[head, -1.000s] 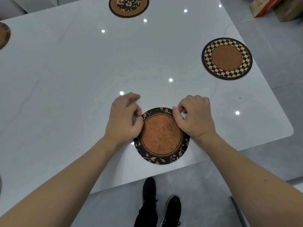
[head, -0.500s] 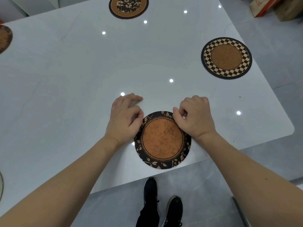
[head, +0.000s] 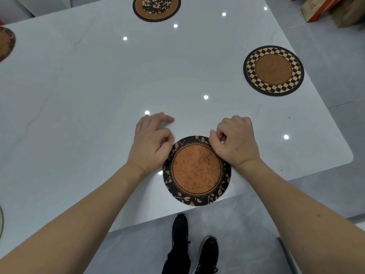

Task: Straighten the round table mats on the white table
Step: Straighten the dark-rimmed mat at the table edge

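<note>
A round mat with a black leaf border and orange centre (head: pixel 196 171) lies at the near edge of the white table (head: pixel 98 99), its near rim just over the edge. My left hand (head: pixel 151 142) pinches the mat's upper left rim. My right hand (head: pixel 236 142) pinches its upper right rim. A checkered-border mat (head: pixel 273 70) lies at the right. A floral mat (head: pixel 157 7) sits at the far edge. Part of another brown mat (head: pixel 6 45) shows at the far left.
The table's rounded right corner (head: pixel 347 155) borders grey floor. Cardboard boxes (head: pixel 324 8) stand on the floor at the top right. My black shoes (head: pixel 194 242) are below the table's near edge. A sliver of another mat (head: pixel 1 222) shows at the left border.
The leaf-border mat has slid a little toward the near table edge, with both hands staying on its upper rim.
</note>
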